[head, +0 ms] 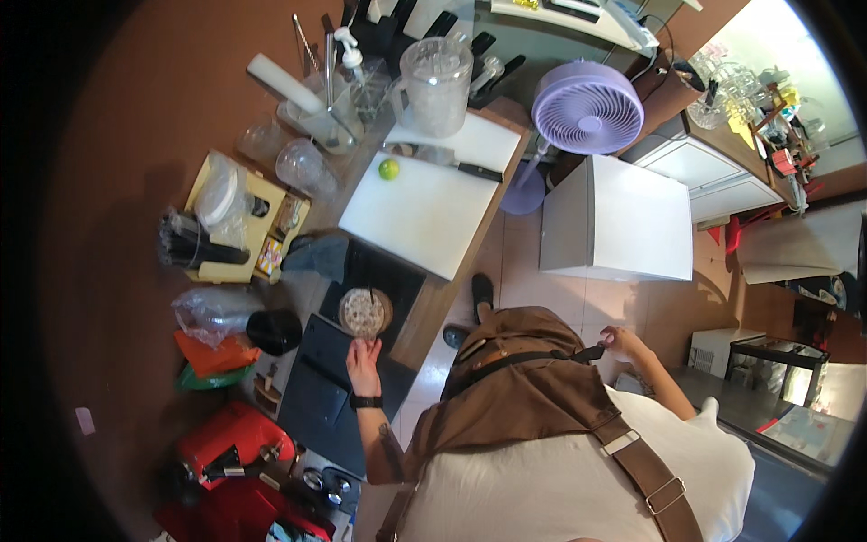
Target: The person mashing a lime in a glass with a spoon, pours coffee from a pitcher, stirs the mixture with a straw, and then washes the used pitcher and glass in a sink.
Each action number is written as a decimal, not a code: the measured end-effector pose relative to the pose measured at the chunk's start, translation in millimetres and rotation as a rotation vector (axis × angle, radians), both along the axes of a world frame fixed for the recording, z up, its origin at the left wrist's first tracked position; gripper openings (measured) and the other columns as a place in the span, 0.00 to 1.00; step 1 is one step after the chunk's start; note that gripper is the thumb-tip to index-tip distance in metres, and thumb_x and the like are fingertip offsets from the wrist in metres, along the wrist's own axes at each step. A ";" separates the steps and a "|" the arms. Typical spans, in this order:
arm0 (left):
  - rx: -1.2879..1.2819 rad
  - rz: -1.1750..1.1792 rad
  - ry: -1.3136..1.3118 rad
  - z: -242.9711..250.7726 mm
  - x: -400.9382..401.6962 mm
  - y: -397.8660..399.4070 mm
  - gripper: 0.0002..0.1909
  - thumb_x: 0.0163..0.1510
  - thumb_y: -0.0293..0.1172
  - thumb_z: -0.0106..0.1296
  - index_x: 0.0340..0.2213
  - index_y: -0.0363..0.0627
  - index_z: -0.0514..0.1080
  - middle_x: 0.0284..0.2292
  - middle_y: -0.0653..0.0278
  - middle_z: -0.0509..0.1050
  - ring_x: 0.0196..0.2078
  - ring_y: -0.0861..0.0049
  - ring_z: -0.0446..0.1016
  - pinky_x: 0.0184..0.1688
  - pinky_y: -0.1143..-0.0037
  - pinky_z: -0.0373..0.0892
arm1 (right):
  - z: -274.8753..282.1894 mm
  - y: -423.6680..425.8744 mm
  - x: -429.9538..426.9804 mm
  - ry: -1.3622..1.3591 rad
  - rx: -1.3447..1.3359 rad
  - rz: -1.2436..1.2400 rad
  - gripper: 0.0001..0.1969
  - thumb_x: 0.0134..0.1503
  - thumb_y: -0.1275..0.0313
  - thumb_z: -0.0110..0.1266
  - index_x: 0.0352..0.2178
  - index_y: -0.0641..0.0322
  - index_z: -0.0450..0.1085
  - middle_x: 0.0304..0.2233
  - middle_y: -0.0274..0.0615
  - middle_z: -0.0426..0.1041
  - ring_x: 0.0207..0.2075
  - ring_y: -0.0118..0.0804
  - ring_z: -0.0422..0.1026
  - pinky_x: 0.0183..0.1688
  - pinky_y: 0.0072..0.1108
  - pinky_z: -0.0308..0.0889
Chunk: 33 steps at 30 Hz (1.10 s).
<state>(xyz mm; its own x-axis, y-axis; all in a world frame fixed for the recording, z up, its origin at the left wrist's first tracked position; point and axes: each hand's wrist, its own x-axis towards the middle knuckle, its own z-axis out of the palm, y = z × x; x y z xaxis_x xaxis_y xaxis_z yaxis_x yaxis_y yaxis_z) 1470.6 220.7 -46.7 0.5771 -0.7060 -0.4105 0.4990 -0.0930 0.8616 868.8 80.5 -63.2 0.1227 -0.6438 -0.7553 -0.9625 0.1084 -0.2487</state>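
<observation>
My left hand (364, 366) reaches over the counter, its fingertips at the near side of a glass (364, 313) with a frothy drink and a dark straw. Whether the fingers grip the glass or only touch it is unclear. The glass stands on a black mat (406, 298). My right hand (620, 344) is beside my waist, its fingers closed on the end of a black apron strap (588, 353). Beyond the glass lies a white cutting board (420, 210) with a green lime (389, 169) and a knife (479, 172) with a black handle.
A clear pitcher (433, 88) stands at the board's far end. Left of the board are plastic cups (305, 169) and a yellow organizer (223, 271) with black straws. A red machine (234, 444) is at lower left. A purple fan (588, 112) and a white cabinet (640, 220) stand beyond the counter's right edge.
</observation>
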 end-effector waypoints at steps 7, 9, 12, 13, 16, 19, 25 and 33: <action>-0.069 0.007 -0.072 27.2 -15.4 -36.3 0.12 0.68 0.35 0.45 0.32 0.42 0.68 0.31 0.67 0.68 0.38 0.81 0.70 0.55 0.70 0.71 | -64.1 44.3 -59.0 -0.073 -0.016 -0.038 0.21 0.51 0.62 0.63 0.46 0.57 0.74 0.34 0.50 0.80 0.38 0.46 0.79 0.44 0.33 0.73; -0.062 -0.017 -0.124 49.5 -25.1 -61.9 0.11 0.68 0.34 0.45 0.31 0.43 0.68 0.30 0.68 0.68 0.37 0.82 0.70 0.55 0.70 0.70 | -73.8 26.9 -68.0 -0.049 0.068 -0.159 0.22 0.51 0.62 0.62 0.47 0.58 0.74 0.35 0.50 0.80 0.39 0.46 0.79 0.44 0.33 0.73; -0.103 -0.155 -0.190 73.5 -42.3 -106.2 0.10 0.68 0.32 0.44 0.32 0.42 0.69 0.30 0.68 0.67 0.37 0.80 0.70 0.56 0.67 0.69 | -71.7 -23.7 -69.9 -0.049 -0.011 -0.096 0.24 0.51 0.59 0.61 0.48 0.58 0.72 0.38 0.53 0.79 0.42 0.48 0.78 0.45 0.34 0.72; -0.073 -0.197 -0.203 80.8 -52.7 -124.3 0.11 0.68 0.32 0.43 0.31 0.42 0.69 0.30 0.68 0.68 0.37 0.80 0.70 0.55 0.69 0.69 | -58.5 -46.9 -61.1 -0.106 -0.079 -0.105 0.26 0.51 0.58 0.62 0.49 0.58 0.71 0.40 0.54 0.78 0.43 0.49 0.77 0.46 0.34 0.72; -0.098 -0.365 -0.211 94.1 -100.1 -184.9 0.13 0.68 0.33 0.43 0.30 0.42 0.68 0.29 0.69 0.69 0.36 0.80 0.70 0.49 0.74 0.69 | 18.6 -132.6 -17.8 -0.329 -0.179 -0.162 0.31 0.52 0.58 0.64 0.55 0.57 0.66 0.45 0.54 0.76 0.48 0.53 0.75 0.50 0.34 0.70; -0.057 -0.472 -0.170 98.2 -164.3 -251.5 0.13 0.67 0.32 0.44 0.28 0.41 0.68 0.27 0.71 0.68 0.32 0.85 0.66 0.41 0.81 0.66 | 110.1 -194.4 14.2 -0.597 -0.465 -0.142 0.43 0.50 0.65 0.67 0.64 0.54 0.53 0.51 0.52 0.71 0.54 0.47 0.71 0.55 0.34 0.69; -0.090 -0.698 -0.008 85.8 -293.7 -354.6 0.09 0.66 0.29 0.46 0.31 0.40 0.71 0.29 0.69 0.71 0.36 0.84 0.70 0.44 0.81 0.67 | 191.7 -270.8 1.6 -0.761 -0.701 0.093 0.60 0.39 0.59 0.73 0.67 0.64 0.43 0.63 0.61 0.53 0.63 0.57 0.58 0.64 0.34 0.58; -0.157 -1.167 -0.125 108.1 -443.5 -480.7 0.13 0.66 0.33 0.47 0.40 0.32 0.73 0.34 0.66 0.74 0.38 0.84 0.71 0.45 0.80 0.68 | 144.9 -302.2 -88.4 -0.765 -0.865 -0.235 0.64 0.36 0.58 0.77 0.66 0.68 0.42 0.61 0.60 0.58 0.62 0.58 0.61 0.63 0.34 0.59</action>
